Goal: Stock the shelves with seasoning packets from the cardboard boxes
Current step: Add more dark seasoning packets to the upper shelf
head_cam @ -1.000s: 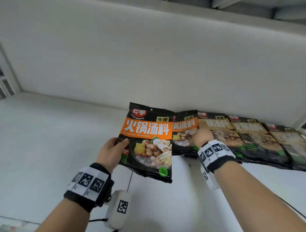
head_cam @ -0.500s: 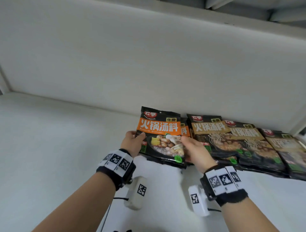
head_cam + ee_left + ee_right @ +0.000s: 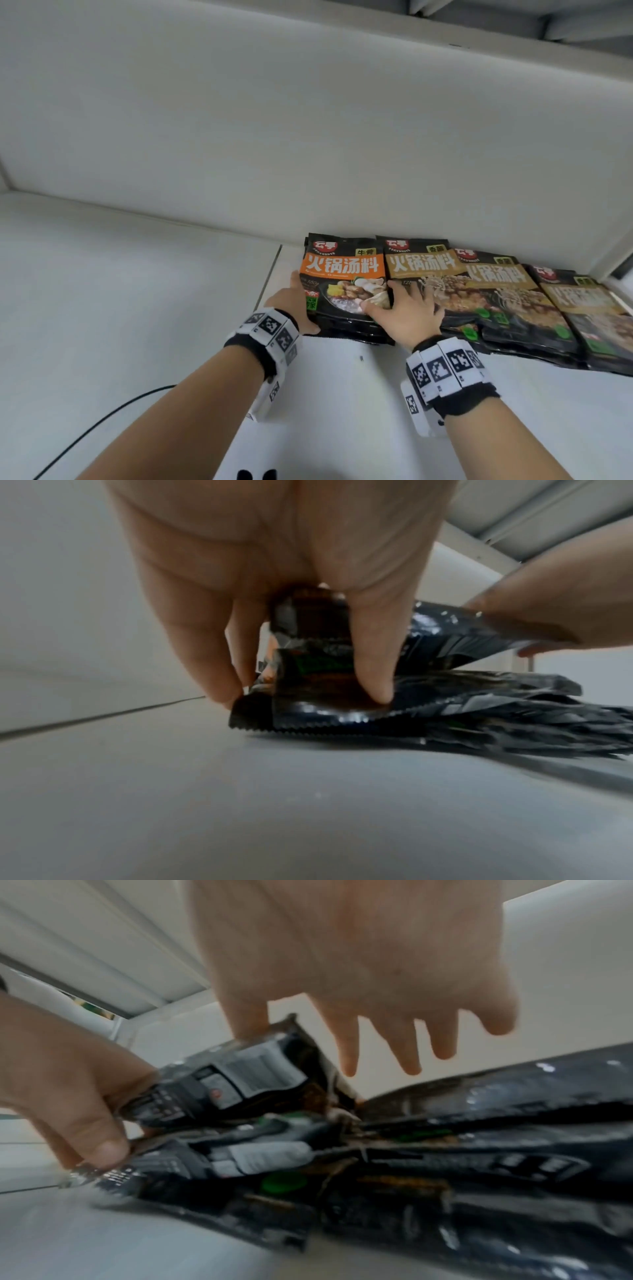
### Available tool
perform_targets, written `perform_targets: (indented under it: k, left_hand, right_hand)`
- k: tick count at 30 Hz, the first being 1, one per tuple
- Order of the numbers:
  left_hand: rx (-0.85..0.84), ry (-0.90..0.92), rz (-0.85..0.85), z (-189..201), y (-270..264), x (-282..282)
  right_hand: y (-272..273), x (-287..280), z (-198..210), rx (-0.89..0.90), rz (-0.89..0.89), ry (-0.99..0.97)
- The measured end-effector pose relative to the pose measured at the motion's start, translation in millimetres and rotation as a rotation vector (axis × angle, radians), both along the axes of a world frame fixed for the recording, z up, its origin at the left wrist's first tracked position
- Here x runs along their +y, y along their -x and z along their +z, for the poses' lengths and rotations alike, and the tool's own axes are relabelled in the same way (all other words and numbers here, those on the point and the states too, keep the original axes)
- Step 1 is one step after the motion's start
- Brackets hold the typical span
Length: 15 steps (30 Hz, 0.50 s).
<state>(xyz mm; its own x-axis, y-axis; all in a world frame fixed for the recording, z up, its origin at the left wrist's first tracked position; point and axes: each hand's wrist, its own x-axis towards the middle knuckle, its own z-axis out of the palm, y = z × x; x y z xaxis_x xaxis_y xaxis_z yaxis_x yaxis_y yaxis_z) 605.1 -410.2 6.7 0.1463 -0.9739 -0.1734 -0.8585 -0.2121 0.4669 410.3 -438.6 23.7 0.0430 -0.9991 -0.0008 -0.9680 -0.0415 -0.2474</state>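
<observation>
Packet: orange-banded seasoning packet (image 3: 342,277) was down on the shelf (image 3: 137,291) at centre of the head view, on top of other dark packets, at the left end of the row.
Change: a second ago it was held in the air, lower left of the row; half a second ago both hands had it near the stack. It had since landed beside the tan packets (image 3: 479,284).
Left hand (image 3: 296,308): thumb and fingers pinched the packet's left edge; wrist view showed fingertips (image 3: 375,688) on the stack's corner.
Right hand (image 3: 407,315): fingers spread, flat on the packet's lower right corner and its tan neighbour, gripping nothing.
Meaning: looked placed, only squaring-up and release left.
Boxes: not in view.
</observation>
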Motion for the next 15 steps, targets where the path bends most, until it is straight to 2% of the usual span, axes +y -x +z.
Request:
perform_targets:
  k: [2,7,11,13,15]
  left_hand:
    - [-0.016,0.002,0.011,2.5,-1.4,-5.5]
    - [-0.068,0.031,0.051,4.8,-4.3,-17.8]
    - [-0.095,-0.036,0.006,7.3,-2.1,-17.2]
    - [-0.007,-0.069,0.007,13.9,-5.0,-7.2]
    - [0.04,0.02,0.013,23.5,-9.7,4.5]
  right_hand:
    - [1.8,-2.7,-3.7,-0.002,0.0,-0.097]
    - [-1.0,-6.8,-12.9,-0.088,0.047,-0.024]
    - [10.4,-8.9,-0.8,-0.311,0.071,-0.059]
    - [16.5,1.0,6.9,-0.464,0.084,-0.108]
    - [25.3,16.9,14.9,-0.622,0.055,-0.082]
